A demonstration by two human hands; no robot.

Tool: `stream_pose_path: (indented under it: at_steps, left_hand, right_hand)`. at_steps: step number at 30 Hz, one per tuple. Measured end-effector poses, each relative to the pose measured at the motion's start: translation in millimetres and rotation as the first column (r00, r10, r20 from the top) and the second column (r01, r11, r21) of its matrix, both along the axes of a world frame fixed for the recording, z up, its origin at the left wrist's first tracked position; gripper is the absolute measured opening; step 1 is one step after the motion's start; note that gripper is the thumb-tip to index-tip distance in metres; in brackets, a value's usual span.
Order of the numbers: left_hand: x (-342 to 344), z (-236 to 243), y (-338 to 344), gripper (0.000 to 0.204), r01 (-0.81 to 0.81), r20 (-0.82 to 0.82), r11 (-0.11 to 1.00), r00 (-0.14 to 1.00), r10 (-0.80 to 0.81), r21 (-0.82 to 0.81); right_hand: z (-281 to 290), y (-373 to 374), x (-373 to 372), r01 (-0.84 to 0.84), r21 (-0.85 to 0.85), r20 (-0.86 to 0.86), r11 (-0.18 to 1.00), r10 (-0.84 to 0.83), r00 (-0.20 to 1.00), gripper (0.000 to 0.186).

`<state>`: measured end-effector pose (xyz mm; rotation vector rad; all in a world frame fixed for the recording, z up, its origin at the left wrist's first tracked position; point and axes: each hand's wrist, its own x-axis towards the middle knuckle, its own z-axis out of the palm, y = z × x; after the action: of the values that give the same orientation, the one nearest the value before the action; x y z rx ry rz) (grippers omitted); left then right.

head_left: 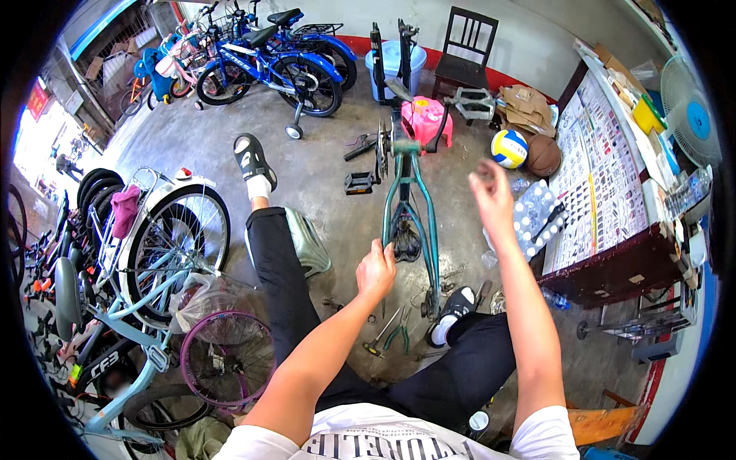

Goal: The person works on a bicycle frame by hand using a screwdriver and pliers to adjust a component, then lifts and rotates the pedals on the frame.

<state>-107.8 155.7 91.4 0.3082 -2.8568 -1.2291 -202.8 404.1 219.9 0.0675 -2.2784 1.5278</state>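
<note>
A teal bicycle frame [429, 211] stands before me between my legs, its two stays pointing toward me. My left hand [376, 271] is closed around the near end of the left stay. Raised to the right of the frame is my right hand [493, 193], its fingers bent and blurred; whether anything is in them I cannot tell. A black pedal [359, 182] sits left of the frame, and a grey pedal [473, 103] shows on the far right. Below the frame, green-handled pliers [397, 337] lie on the floor near other small tools.
A pink stool [427, 126] is behind the frame. Blue bicycles [264, 65] stand at the back left; a light-blue bicycle [142, 287] and purple wheel [228, 359] crowd the left. A volleyball [509, 148], basketball [543, 156] and poster-covered cabinet [598, 172] are right.
</note>
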Motion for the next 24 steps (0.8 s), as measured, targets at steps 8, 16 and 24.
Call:
stream_pose_path:
  at_steps: [8,16,24]
  left_hand:
    - [-2,0,-6,0.036,0.026,-0.006,0.999,1.0,-0.026,0.045]
    - [-1,10,-5,0.028,0.051,0.005,0.996,0.999,-0.052,0.068]
    - [-2,7,-6,0.031,0.081,-0.014,0.993,0.997,-0.08,0.089]
  right_hand:
    - [99,5,-113,0.052,-0.349,0.076,0.936,-0.028,0.997,0.077]
    - [69,8,-122,-0.068,-0.224,-0.137,0.972,0.038,0.99,0.051]
    - [54,-4,-49,0.036,-0.312,-0.044,0.949,-0.053,0.998,0.049]
